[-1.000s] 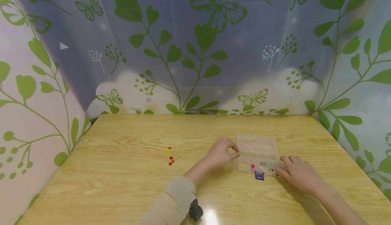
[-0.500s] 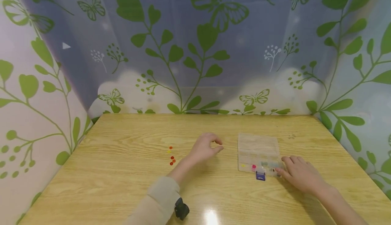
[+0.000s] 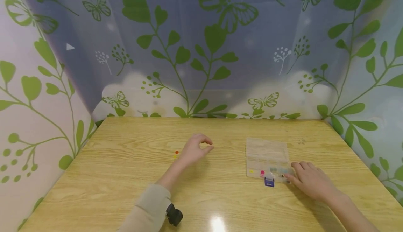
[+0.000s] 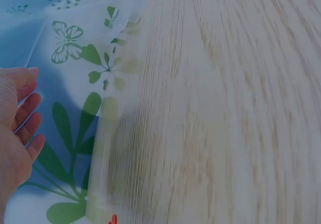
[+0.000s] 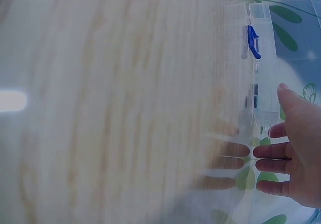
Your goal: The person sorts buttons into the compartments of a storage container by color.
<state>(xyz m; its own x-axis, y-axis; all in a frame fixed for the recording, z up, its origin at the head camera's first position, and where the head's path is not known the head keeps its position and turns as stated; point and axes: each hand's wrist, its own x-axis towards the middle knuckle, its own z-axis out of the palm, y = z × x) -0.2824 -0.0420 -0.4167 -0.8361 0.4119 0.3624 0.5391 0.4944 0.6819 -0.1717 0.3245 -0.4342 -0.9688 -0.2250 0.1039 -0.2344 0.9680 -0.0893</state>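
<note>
My left hand (image 3: 192,150) hovers over the table with thumb and fingers curved apart, and nothing shows between them. The left wrist view has its loose fingers (image 4: 27,116) at the left. Beside that wrist lie a small orange-red disc (image 3: 177,152) and a yellow disc (image 3: 175,156); a bit of red (image 4: 114,219) shows in the left wrist view. A clear compartment box (image 3: 267,151) lies with its lid back and its blue latch (image 3: 269,182) toward me. Small yellow, pink and dark pieces sit inside. My right hand (image 3: 310,179) rests at its right end, thumb against the front corner.
A wooden table (image 3: 220,197) carries everything. Small clear pieces (image 3: 302,141) lie behind and right of the box. Patterned cloth (image 3: 226,67) with leaves and butterflies stands along the back and both sides. A black device (image 3: 174,215) is strapped to my left wrist.
My left hand has moved left from the box's left edge toward the loose discs, and its forearm now covers several red ones. The right hand stays at the box.
</note>
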